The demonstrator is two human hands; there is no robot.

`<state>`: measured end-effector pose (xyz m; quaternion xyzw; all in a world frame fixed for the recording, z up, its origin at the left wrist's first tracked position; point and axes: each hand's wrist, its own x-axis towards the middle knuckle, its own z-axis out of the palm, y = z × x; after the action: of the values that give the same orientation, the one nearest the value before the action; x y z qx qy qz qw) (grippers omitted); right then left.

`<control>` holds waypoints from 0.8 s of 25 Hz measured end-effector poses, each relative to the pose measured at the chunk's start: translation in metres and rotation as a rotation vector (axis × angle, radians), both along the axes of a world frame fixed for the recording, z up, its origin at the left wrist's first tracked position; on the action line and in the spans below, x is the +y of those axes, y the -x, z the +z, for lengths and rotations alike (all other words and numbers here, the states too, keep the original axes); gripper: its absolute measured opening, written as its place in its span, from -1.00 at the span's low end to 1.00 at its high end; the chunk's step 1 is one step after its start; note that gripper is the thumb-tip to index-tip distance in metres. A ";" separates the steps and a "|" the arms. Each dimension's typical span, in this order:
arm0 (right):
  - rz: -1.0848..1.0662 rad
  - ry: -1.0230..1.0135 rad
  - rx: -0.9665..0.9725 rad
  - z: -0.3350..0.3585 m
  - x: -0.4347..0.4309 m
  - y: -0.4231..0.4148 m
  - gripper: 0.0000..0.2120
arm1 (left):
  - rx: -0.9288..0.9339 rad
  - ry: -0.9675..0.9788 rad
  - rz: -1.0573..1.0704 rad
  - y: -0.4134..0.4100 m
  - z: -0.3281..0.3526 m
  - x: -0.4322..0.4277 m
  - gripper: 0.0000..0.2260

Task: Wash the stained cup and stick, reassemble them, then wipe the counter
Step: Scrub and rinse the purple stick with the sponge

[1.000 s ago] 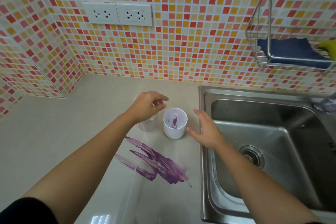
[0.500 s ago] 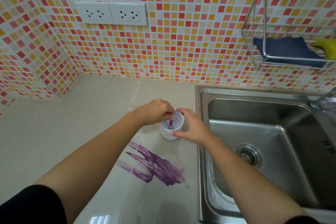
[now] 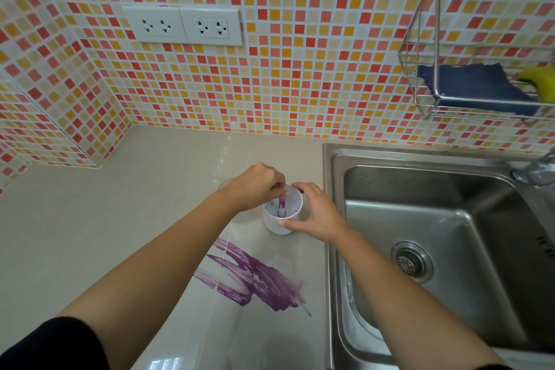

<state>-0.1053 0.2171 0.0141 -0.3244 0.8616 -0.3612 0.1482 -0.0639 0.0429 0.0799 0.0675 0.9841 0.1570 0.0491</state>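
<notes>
Nothing to read here: no lettering, brand or number shows on the cup (image 3: 274, 225), and none on the sockets (image 3: 183, 25).

stick (image 3: 281, 204) top tucked under left hand (image 3: 255, 186) fingers | some clear thing (image 3: 224, 187) behind that hand, mostly covered, no clue what | faucet (image 3: 537, 171) and yellow sponge (image 3: 540, 84) chopped by right edge | dots (image 3: 271, 203) inside cup (image 3: 277, 224) too tiny to read
</notes>
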 end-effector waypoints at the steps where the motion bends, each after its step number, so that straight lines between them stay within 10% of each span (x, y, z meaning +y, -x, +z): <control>1: 0.002 -0.005 0.003 0.000 -0.001 0.000 -0.16 | 0.016 -0.011 0.005 0.000 0.003 -0.001 -0.79; 9: -0.025 -0.078 0.000 0.002 0.037 0.003 -0.13 | 0.222 -0.203 0.133 -0.006 0.052 0.006 -0.81; 15: -0.516 0.304 0.563 0.061 0.135 0.031 -0.76 | 0.276 -0.749 0.423 0.009 0.058 0.102 -0.80; 20: -0.632 0.412 0.870 0.159 0.204 0.087 -0.82 | 0.175 -1.114 0.634 0.029 0.049 0.193 -0.71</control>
<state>-0.1928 0.4214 0.1726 -0.1919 0.8103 -0.3814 -0.4014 -0.0932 0.2357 0.1286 -0.1988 0.7277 0.6450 -0.1223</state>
